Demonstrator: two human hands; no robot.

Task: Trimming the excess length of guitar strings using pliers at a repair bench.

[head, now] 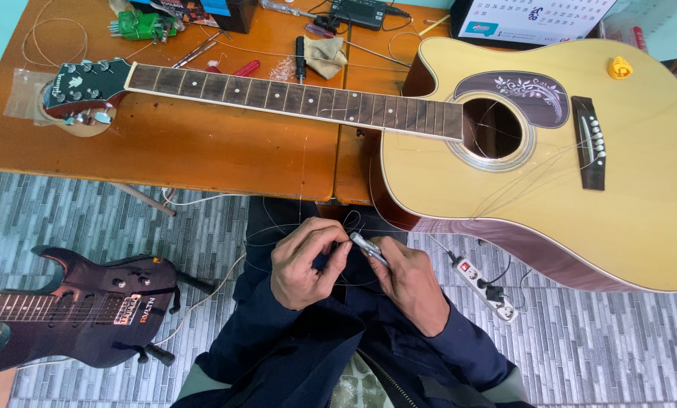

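My left hand point(302, 261) and my right hand point(410, 279) meet over my lap, below the table's front edge. The right hand grips a small silver metal tool point(368, 248), its tip pointing at the left fingers. The left fingers pinch thin guitar strings point(350, 221) that loop in front of the hands. A natural-coloured acoustic guitar point(640, 204) lies flat on the orange wooden table point(180, 155), neck to the left, with loose strings trailing across its body from the bridge point(591, 143).
A dark electric guitar point(74, 310) lies on the grey tiled floor at lower left. A white power strip point(489, 289) sits on the floor to the right of my hands. Screwdrivers, a cloth, green hex keys and a desk calendar crowd the table's far side.
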